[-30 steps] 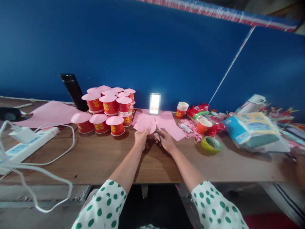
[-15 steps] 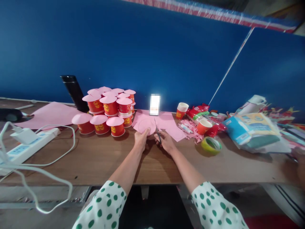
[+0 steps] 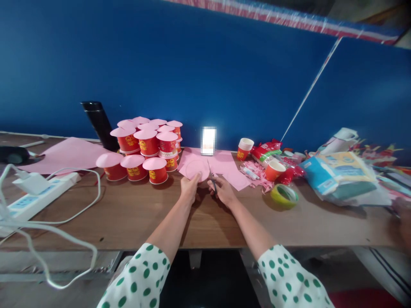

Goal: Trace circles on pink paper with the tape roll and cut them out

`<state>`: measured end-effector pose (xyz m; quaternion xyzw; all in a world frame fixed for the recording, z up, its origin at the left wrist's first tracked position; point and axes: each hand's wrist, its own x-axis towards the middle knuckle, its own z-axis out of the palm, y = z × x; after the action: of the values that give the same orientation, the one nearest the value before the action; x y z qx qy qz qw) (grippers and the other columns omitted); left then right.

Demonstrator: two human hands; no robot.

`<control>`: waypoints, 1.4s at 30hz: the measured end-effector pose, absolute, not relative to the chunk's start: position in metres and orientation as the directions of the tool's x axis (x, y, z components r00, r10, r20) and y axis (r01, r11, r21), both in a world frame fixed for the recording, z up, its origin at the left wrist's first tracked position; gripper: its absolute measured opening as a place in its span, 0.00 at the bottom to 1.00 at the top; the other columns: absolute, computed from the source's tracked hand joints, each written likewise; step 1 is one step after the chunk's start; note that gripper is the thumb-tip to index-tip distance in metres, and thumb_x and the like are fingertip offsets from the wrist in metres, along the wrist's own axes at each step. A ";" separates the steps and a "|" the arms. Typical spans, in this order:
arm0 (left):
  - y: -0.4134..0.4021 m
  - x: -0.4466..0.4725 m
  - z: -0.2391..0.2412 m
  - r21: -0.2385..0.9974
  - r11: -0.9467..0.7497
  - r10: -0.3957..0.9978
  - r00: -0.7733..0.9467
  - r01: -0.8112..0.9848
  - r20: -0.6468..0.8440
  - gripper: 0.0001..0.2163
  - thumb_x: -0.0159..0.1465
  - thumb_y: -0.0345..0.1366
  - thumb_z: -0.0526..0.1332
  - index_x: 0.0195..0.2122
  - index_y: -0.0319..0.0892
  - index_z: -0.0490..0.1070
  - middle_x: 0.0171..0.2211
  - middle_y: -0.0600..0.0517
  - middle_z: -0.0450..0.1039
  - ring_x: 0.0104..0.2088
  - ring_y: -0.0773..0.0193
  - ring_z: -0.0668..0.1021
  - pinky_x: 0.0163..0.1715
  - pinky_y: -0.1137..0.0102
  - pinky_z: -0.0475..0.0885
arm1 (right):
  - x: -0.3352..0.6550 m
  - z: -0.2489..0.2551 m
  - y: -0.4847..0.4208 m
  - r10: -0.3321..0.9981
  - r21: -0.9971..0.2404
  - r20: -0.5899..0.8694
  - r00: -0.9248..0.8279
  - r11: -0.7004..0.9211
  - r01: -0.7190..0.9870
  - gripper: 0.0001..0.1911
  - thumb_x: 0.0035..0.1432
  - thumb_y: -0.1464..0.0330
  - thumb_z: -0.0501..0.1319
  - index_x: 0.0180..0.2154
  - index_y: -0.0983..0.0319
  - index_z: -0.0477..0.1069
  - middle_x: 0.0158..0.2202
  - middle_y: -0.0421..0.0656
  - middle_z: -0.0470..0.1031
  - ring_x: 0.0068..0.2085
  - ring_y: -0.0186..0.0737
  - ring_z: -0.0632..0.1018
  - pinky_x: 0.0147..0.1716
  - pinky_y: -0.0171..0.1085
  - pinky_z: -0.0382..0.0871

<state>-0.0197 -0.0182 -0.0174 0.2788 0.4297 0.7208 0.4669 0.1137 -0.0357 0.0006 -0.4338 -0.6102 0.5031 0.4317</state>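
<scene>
My left hand [image 3: 190, 187] pinches a piece of pink paper [image 3: 195, 167] by its near edge, thumb on top. A round outline shows on that paper. In my right hand [image 3: 223, 191] is a pair of scissors [image 3: 213, 181], its fingers closed around the handles. The blades point away from me and lie against the right edge of the paper. Behind, a larger pink sheet [image 3: 224, 160] lies flat on the table. To the left stand stacked red paper cups [image 3: 147, 145] topped with pink paper cones [image 3: 154, 163].
Right of my hands are pink scraps [image 3: 263, 183], an orange cup [image 3: 275, 170], stacked cups [image 3: 245, 149], a tape roll [image 3: 284, 196] and a blue package [image 3: 340, 177]. A black bottle [image 3: 98, 126] and a power strip [image 3: 41, 199] with loose cables stand left. Another person's hand [image 3: 403, 218] is blurred at far right.
Almost nothing differs. Both hands keep their places on the paper and scissors, and the whole view has shifted very slightly.
</scene>
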 end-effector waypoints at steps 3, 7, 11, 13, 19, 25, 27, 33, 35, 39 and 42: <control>-0.019 -0.020 -0.018 0.882 -0.191 0.912 -0.410 -0.430 -0.002 0.22 0.41 0.44 0.70 0.33 0.32 0.75 0.27 0.45 0.76 0.24 0.63 0.76 0.25 0.70 0.70 | 0.113 0.001 -0.036 0.965 -0.988 0.090 -0.246 0.117 0.098 0.19 0.48 0.57 0.62 0.40 0.61 0.72 0.21 0.37 0.69 0.20 0.31 0.70 0.16 0.28 0.60; -0.018 -0.021 -0.019 0.884 -0.197 0.912 -0.409 -0.424 0.007 0.21 0.42 0.44 0.70 0.33 0.32 0.75 0.28 0.45 0.76 0.25 0.63 0.76 0.25 0.70 0.70 | 0.113 0.000 -0.036 0.967 -0.988 0.078 -0.242 0.108 0.111 0.19 0.48 0.57 0.62 0.40 0.61 0.72 0.21 0.38 0.69 0.19 0.31 0.70 0.15 0.28 0.59; -0.018 -0.020 -0.019 0.885 -0.197 0.913 -0.408 -0.423 0.008 0.21 0.42 0.44 0.70 0.33 0.32 0.75 0.28 0.45 0.76 0.24 0.64 0.76 0.25 0.70 0.70 | 0.113 0.001 -0.036 0.966 -0.986 0.084 -0.245 0.116 0.119 0.20 0.48 0.57 0.62 0.40 0.61 0.72 0.22 0.38 0.69 0.20 0.32 0.70 0.14 0.27 0.59; -0.018 -0.020 -0.019 0.883 -0.200 0.915 -0.403 -0.424 0.014 0.22 0.43 0.44 0.70 0.34 0.32 0.75 0.28 0.45 0.76 0.24 0.64 0.76 0.25 0.70 0.70 | 0.113 0.001 -0.036 0.967 -0.986 0.086 -0.241 0.117 0.120 0.20 0.48 0.57 0.62 0.40 0.61 0.72 0.22 0.38 0.69 0.20 0.31 0.70 0.14 0.27 0.58; -0.017 -0.020 -0.021 0.883 -0.200 0.914 -0.404 -0.425 0.012 0.23 0.42 0.44 0.70 0.34 0.32 0.74 0.29 0.44 0.76 0.24 0.63 0.76 0.25 0.70 0.70 | 0.112 0.002 -0.037 0.967 -0.987 0.093 -0.237 0.120 0.104 0.19 0.48 0.57 0.62 0.39 0.61 0.72 0.22 0.38 0.69 0.20 0.31 0.70 0.14 0.27 0.59; -0.016 -0.021 -0.023 0.884 -0.196 0.913 -0.408 -0.424 0.007 0.23 0.42 0.44 0.70 0.34 0.31 0.74 0.28 0.44 0.76 0.24 0.63 0.76 0.24 0.70 0.70 | 0.112 0.001 -0.035 0.966 -0.990 0.087 -0.242 0.112 0.091 0.19 0.47 0.57 0.63 0.39 0.61 0.72 0.21 0.37 0.69 0.19 0.31 0.70 0.15 0.28 0.60; -0.017 -0.021 -0.022 0.882 -0.197 0.914 -0.407 -0.427 0.008 0.23 0.42 0.44 0.70 0.35 0.31 0.74 0.29 0.44 0.76 0.25 0.63 0.76 0.24 0.69 0.71 | 0.112 0.000 -0.035 0.966 -0.989 0.087 -0.244 0.112 0.091 0.19 0.47 0.57 0.62 0.39 0.61 0.72 0.21 0.38 0.69 0.19 0.31 0.70 0.14 0.28 0.59; -0.017 -0.021 -0.019 0.871 -0.199 0.919 -0.393 -0.449 0.007 0.23 0.42 0.43 0.70 0.36 0.32 0.74 0.32 0.43 0.76 0.27 0.61 0.78 0.29 0.67 0.72 | 0.112 0.000 -0.035 0.965 -0.988 0.092 -0.247 0.119 0.098 0.19 0.48 0.56 0.61 0.39 0.61 0.72 0.22 0.38 0.69 0.20 0.31 0.70 0.14 0.27 0.58; -0.017 -0.022 -0.019 0.872 -0.194 0.918 -0.395 -0.449 0.001 0.23 0.42 0.43 0.71 0.36 0.32 0.74 0.31 0.42 0.76 0.27 0.60 0.78 0.29 0.67 0.73 | 0.112 0.000 -0.035 0.965 -0.988 0.093 -0.245 0.120 0.100 0.19 0.48 0.56 0.61 0.39 0.61 0.72 0.22 0.38 0.70 0.20 0.32 0.70 0.14 0.28 0.59; -0.017 -0.022 -0.020 0.872 -0.200 0.914 -0.405 -0.447 0.003 0.24 0.41 0.42 0.71 0.37 0.32 0.74 0.32 0.43 0.77 0.29 0.59 0.78 0.31 0.66 0.73 | 0.112 0.000 -0.035 0.965 -0.987 0.094 -0.244 0.122 0.101 0.18 0.48 0.58 0.62 0.39 0.61 0.72 0.22 0.38 0.70 0.20 0.31 0.70 0.15 0.28 0.60; -0.016 -0.021 -0.020 0.874 -0.197 0.913 -0.408 -0.444 -0.002 0.23 0.41 0.42 0.71 0.36 0.32 0.75 0.32 0.43 0.77 0.29 0.59 0.78 0.31 0.66 0.73 | 0.112 -0.001 -0.034 0.964 -0.988 0.099 -0.248 0.125 0.094 0.18 0.47 0.58 0.62 0.39 0.60 0.72 0.22 0.38 0.70 0.20 0.31 0.71 0.15 0.28 0.60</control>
<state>-0.0211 -0.0163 -0.0205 0.2753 0.4258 0.7228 0.4695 0.1121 -0.0343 -0.0007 -0.4325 -0.6114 0.5004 0.4345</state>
